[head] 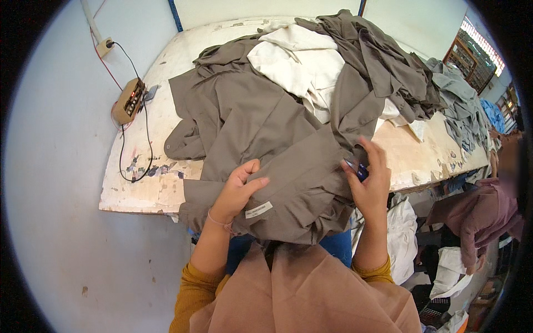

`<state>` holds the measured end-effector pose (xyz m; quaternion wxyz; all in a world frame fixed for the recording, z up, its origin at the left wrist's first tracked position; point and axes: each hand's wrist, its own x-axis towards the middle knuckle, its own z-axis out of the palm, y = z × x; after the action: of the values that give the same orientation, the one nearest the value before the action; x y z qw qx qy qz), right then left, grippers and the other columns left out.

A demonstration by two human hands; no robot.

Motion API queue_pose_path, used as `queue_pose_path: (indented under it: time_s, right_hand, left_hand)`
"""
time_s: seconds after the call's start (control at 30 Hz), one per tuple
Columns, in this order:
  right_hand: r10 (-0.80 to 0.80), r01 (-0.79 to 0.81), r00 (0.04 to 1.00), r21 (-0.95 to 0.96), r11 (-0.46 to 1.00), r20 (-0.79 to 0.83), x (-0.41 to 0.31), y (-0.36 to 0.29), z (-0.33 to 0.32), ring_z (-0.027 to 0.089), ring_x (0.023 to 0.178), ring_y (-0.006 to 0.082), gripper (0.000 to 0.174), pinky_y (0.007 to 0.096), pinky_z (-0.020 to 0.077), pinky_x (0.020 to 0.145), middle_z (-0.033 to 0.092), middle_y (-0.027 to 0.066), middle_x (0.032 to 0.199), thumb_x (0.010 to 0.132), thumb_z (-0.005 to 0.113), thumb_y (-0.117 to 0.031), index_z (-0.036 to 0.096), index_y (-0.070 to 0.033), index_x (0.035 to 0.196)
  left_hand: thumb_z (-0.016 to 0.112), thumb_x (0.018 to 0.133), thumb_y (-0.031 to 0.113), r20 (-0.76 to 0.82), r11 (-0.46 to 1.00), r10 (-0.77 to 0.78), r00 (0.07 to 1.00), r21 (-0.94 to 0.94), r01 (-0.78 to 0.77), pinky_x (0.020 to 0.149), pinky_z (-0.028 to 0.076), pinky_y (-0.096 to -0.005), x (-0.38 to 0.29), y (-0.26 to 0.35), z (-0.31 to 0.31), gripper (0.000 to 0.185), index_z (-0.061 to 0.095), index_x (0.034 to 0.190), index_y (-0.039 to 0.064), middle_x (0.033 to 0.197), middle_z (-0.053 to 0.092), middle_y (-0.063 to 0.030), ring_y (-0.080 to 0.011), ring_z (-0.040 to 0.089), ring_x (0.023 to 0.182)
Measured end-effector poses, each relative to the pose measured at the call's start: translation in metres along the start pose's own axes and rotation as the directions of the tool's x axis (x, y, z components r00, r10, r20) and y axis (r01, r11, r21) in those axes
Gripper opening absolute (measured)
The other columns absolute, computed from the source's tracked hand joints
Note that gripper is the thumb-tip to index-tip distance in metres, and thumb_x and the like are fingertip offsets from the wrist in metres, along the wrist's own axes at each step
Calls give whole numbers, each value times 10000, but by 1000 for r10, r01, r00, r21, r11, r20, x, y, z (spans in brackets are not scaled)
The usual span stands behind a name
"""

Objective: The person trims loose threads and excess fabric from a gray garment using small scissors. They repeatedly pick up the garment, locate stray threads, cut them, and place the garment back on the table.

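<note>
A grey-brown cloth garment (250,108) spreads over the table edge and down to my lap. My left hand (239,187) grips a flat, straight-edged part of it between thumb and fingers. Just below that hand, a small white label (258,210) bearing writing lies on the cloth. My right hand (370,179) is slightly blurred at the garment's right side. It holds a small blue tool (363,172) with a pale pointed tip, apparently thread snips, partly hidden by the fingers and palm.
White cloth (297,58) and more grey-brown garments (374,54) are heaped at the back of the worn table (416,162). A brown box (128,101) with lit digits and a black cable stands at left, near a wall socket (105,47). Another person (483,212) bends at right.
</note>
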<state>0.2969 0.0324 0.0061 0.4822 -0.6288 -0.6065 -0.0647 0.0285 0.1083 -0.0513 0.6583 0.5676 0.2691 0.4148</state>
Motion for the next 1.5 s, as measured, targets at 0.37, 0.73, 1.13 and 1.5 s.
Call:
queue_pose_path:
  time_s: [0.37,0.73,1.13,1.5]
  right_hand:
    - [-17,-271,938,760,591,347,24,-16,41,605,935,77,174,232,459,879,650,-7,978,911,675,5,597,-16,1065]
    - [-88,-245,928,773,585,361,35,-39,50,540,913,57,139,199,405,818,602,-14,933,928,613,39,593,-18,1053]
    - [-312,241,922,291,926,228,18,-33,24,545,823,143,256,320,294,799,610,-4,918,702,708,-68,658,-142,942]
    - [-137,-30,831,289,957,539,18,-20,23,671,764,272,332,355,497,666,674,111,782,658,816,-137,626,-61,919]
  left_hand:
    - [554,927,65,-189,858,-83,978,-513,-27,1079,365,-316,-11,-9,5,446,477,1361,-3,1367,524,-73,-173,500,1243]
    - [684,964,246,-338,997,-19,941,-73,-6,1031,419,-303,-19,48,41,492,546,1334,-47,1304,610,-84,-169,558,1182]
    - [638,996,267,-351,997,75,933,-4,-82,1050,398,-301,-16,40,38,489,526,1353,-47,1346,582,-91,-174,532,1222]
    - [633,996,276,-429,926,294,854,351,-143,1057,403,-338,-7,68,33,502,536,1297,-114,1283,616,-156,-218,552,1205]
